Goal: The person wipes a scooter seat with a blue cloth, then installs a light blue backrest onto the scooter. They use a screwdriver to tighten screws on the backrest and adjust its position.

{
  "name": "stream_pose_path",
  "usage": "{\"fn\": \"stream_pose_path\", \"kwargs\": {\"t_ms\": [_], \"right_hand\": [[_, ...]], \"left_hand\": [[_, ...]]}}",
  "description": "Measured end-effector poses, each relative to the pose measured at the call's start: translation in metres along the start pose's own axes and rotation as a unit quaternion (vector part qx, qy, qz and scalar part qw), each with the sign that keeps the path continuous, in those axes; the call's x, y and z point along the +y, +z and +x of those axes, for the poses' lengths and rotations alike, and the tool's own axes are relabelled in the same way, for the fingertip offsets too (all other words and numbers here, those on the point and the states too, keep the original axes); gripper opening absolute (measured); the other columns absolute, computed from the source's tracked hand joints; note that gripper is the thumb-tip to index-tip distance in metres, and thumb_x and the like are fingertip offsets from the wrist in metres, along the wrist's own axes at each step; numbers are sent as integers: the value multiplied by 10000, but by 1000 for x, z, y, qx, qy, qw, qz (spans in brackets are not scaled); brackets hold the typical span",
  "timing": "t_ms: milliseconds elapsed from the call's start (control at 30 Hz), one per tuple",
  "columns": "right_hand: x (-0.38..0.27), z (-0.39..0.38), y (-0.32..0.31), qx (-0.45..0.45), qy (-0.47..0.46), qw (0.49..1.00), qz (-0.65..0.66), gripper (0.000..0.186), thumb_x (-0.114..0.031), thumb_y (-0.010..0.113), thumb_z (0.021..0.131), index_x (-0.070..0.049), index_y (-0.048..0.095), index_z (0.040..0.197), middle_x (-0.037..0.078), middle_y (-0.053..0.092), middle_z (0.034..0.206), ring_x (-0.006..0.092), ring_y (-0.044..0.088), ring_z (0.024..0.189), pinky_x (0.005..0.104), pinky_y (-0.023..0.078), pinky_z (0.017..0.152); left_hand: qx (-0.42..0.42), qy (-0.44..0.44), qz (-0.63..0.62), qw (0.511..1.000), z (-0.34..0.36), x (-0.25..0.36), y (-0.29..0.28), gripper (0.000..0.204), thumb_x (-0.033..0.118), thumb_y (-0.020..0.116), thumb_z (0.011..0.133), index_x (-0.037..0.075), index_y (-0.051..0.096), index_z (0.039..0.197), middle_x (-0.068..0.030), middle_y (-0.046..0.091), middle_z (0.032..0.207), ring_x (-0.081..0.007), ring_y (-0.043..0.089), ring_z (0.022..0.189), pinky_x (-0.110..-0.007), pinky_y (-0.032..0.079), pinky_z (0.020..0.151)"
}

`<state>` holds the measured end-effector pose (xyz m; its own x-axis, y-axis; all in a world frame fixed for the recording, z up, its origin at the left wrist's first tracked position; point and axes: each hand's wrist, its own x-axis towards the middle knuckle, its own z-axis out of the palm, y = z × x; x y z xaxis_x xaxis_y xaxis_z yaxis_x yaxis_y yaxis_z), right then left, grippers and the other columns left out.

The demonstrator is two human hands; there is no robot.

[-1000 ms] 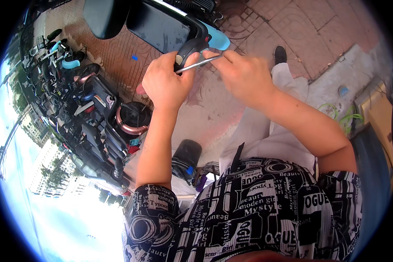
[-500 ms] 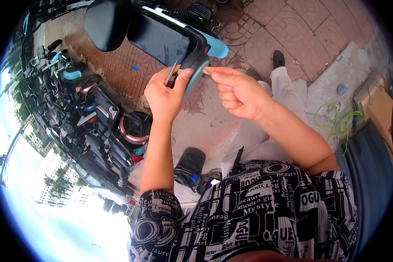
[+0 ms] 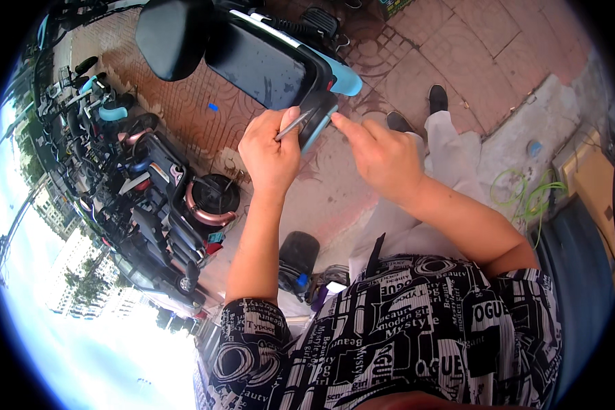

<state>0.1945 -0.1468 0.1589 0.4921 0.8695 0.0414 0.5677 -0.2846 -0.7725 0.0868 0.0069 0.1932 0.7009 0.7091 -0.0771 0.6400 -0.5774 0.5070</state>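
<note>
My left hand [image 3: 270, 147] is closed, with a thin metal rod [image 3: 290, 128] slanting out between its thumb and fingers. It rests against a black curved fender-like part [image 3: 319, 109] with a light blue edge [image 3: 319, 128], at the end of an electric scooter. My right hand [image 3: 388, 160] reaches in from the right. Its index finger is stretched out, the tip at the blue edge; the other fingers curl beneath and are partly hidden. I see nothing held in it. The scooter's black panel [image 3: 260, 65] and padded black seat [image 3: 173, 39] lie beyond my hands.
Several parked scooters [image 3: 157, 184] crowd the left side. A dark cylindrical object [image 3: 299, 251] stands on the ground below my left forearm. Coiled green cord [image 3: 543, 188] lies at the right beside a tan board [image 3: 594, 184]. Red paving [image 3: 451, 41] spreads beyond my shoes [image 3: 438, 99].
My right hand has gone from pinching a small thin piece beside the part to pointing its index finger against the blue edge. My left hand has turned, and the rod now slants across the thumb.
</note>
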Motion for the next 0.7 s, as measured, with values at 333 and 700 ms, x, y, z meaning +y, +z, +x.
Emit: {"fn": "stream_pose_path", "kwargs": {"t_ms": [333,700], "right_hand": [[2,13,-4,-113,439,618,642,255,-127,600,943,-82,610,1194,-90,377,620,31,333,466,210,249,394],[-2,5,13,-8,246,868,432,235,-113,601,927,-77,634,1157,-22,457,617,103,458,461,265,339,403]], "left_hand": [[28,0,9,1000,-2,-1,4,311,232,532,975,37,705,805,-105,559,638,-301,562,615,-390,433,572],[40,25,31,998,-1,-1,6,306,232,543,967,52,702,779,-90,560,639,-290,557,600,-391,432,558]]}}
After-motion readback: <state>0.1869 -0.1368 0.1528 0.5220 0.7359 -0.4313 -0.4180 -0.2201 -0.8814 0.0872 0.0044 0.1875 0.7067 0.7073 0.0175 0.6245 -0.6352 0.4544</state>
